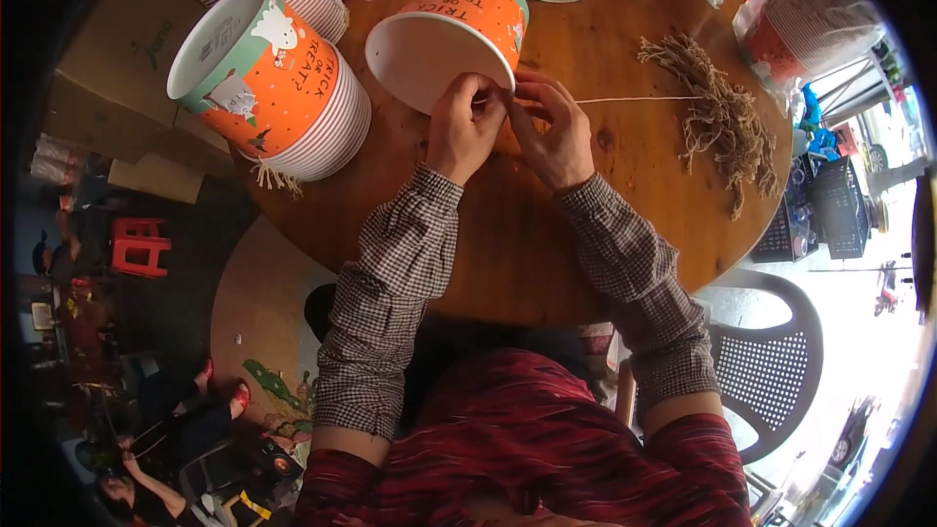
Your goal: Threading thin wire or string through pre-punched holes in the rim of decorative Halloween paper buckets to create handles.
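Smooth paper bucket (447, 43), glossy wooden table (512, 263)

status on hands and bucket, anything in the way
Left hand, right hand: meeting at rim of orange Halloween bucket, grip unclear. Bucket tipped, mouth toward person. Cord runs to tan cord bundle. Bucket stack left, apart from hands.

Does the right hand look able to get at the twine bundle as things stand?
Probably yes: between the right hand, at the tilted orange bucket, and the twine bundle, only a thin strand and tabletop show. It would likely have to leave the bucket.
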Available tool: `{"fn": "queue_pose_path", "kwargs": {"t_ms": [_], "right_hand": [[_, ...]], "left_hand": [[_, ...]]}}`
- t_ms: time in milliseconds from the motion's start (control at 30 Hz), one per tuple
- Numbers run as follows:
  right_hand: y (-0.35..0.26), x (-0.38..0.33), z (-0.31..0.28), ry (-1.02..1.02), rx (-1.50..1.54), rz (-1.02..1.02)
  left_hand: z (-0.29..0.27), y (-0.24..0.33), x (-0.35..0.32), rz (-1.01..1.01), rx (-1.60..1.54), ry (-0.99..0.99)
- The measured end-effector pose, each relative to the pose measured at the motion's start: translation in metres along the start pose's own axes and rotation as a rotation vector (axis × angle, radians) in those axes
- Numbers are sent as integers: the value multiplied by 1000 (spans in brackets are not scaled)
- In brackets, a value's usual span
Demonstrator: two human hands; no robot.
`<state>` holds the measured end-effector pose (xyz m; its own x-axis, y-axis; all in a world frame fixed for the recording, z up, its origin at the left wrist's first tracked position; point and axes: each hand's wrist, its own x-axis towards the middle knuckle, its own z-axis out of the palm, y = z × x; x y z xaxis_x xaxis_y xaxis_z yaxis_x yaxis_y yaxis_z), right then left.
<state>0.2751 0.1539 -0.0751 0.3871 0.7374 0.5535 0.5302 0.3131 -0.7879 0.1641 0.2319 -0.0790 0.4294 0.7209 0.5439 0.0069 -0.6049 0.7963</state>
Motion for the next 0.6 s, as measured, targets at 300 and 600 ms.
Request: {"fn": "queue_pose_path", "kwargs": {"t_ms": [300,600], "right_hand": [[5,5,1,49,-179,-42],[6,-5,-3,-203,-530,-86]], "left_hand": [[-1,17,2,452,141,80],[6,31,-6,486,107,29]]}}
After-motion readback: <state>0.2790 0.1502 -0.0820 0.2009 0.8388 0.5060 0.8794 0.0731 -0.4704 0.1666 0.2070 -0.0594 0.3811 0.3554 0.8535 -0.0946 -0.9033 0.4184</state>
